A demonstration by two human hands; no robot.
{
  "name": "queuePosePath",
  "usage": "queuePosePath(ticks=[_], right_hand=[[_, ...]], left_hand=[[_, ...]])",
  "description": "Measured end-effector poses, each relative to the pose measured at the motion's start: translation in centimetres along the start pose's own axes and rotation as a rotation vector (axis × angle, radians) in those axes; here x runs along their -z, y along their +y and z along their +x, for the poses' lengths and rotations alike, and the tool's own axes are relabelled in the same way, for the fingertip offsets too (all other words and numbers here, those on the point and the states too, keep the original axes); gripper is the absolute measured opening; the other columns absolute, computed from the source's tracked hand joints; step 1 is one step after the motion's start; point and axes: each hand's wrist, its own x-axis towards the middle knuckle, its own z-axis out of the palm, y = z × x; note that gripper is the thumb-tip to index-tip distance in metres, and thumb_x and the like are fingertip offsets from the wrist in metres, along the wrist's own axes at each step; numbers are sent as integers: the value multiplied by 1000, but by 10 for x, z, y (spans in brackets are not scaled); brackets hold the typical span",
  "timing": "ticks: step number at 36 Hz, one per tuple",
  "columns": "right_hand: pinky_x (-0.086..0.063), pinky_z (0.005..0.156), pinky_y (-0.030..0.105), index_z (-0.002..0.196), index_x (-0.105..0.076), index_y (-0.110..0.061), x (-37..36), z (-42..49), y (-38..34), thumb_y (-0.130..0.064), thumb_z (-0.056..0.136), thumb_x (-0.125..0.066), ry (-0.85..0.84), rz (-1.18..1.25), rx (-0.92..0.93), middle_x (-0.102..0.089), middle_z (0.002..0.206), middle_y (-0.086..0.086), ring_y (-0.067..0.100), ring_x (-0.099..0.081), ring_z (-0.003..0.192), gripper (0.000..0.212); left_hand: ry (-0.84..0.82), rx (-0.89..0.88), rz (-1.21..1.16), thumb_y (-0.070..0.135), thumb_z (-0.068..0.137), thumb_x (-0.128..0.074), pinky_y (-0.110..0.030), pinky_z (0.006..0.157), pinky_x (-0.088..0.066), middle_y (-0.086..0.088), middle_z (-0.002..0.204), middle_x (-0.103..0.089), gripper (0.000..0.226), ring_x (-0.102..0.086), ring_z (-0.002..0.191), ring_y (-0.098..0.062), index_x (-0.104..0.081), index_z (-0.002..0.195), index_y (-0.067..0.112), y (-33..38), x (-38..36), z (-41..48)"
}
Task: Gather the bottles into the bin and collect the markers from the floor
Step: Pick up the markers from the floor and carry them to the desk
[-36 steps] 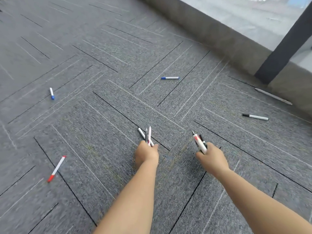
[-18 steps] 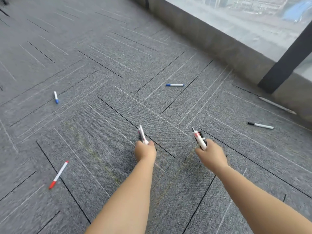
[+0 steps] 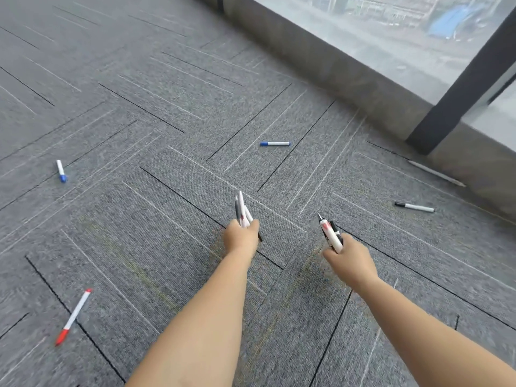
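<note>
The left hand (image 3: 241,238) is gripping a bundle of markers (image 3: 241,212) pointing away from the person, and the right hand (image 3: 351,261) is gripping a second clutch of markers (image 3: 331,233). Around them on the grey carpet (image 3: 139,247), loose ones are lying well apart: a blue marker (image 3: 275,143) at twelve o'clock, a blue-capped marker (image 3: 61,170) at ten, a red marker (image 3: 73,317) at eight, and a black marker (image 3: 414,207) at two.

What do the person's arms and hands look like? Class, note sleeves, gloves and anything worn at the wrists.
The left forearm and right forearm are bare to the frame's edge, with no sleeves in view. The left hand and right hand wear no gloves; neither wrist carries a watch or bracelet. Rings cannot be judged from this view.
</note>
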Motion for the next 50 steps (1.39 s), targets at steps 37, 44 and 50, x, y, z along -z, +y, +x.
queuePosePath(ticks=[37, 44, 50], right_hand=[[-42, 69, 32, 103, -53, -22, 202, 162, 62, -26, 93, -57, -139, -393, -46, -62, 101, 2, 26, -60, 97, 12], [-45, 69, 34, 119, -48, -24, 181, 197, 106, -21, 90, -59, -217, -494, 5, -64, 107, 4, 27, -61, 95, 31], [-43, 67, 33, 112, -53, -17, 199, 220, 103, -20, 91, -57, -265, -597, 58, -60, 99, 1, 26, -60, 90, 22]], left_hand=[[-677, -126, 110, 24, 98, -50, -25, 48, -37, -5, 71, -46, 19, -39, 54, -13, -43, 106, 8, 164, -143, -11], [-614, -111, 161, 30, 97, -51, -24, 47, -39, -5, 73, -46, 21, -41, 55, -13, -46, 107, 12, 149, -189, -7], [-489, -101, 104, 26, 98, -50, -27, 45, -37, -6, 70, -46, 22, -40, 52, -15, -42, 105, 7, 165, -209, 5]])
